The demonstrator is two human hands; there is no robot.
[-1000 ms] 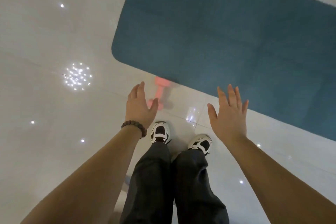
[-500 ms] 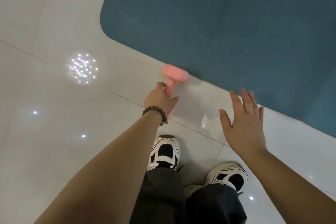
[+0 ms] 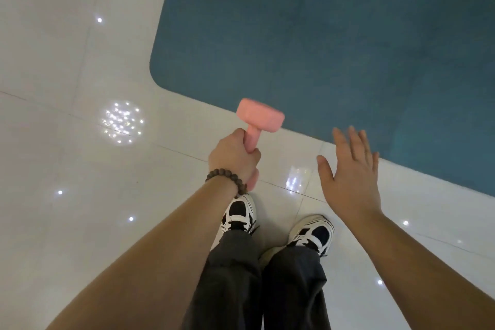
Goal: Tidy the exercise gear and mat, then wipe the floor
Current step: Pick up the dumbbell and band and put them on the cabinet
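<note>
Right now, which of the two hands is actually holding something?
The left hand, the one with the bead bracelet: its fingers are curled round the handle of the pink dumbbell. The right hand is spread open and holds nothing.

Soft, even light; ceiling lamps glare off the glossy floor (image 3: 80,195); wide-angle edges bend.

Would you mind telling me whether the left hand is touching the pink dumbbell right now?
Touching. The head view shows the left hand with its fingers curled round the handle of the pink dumbbell, no gap between them.
</note>
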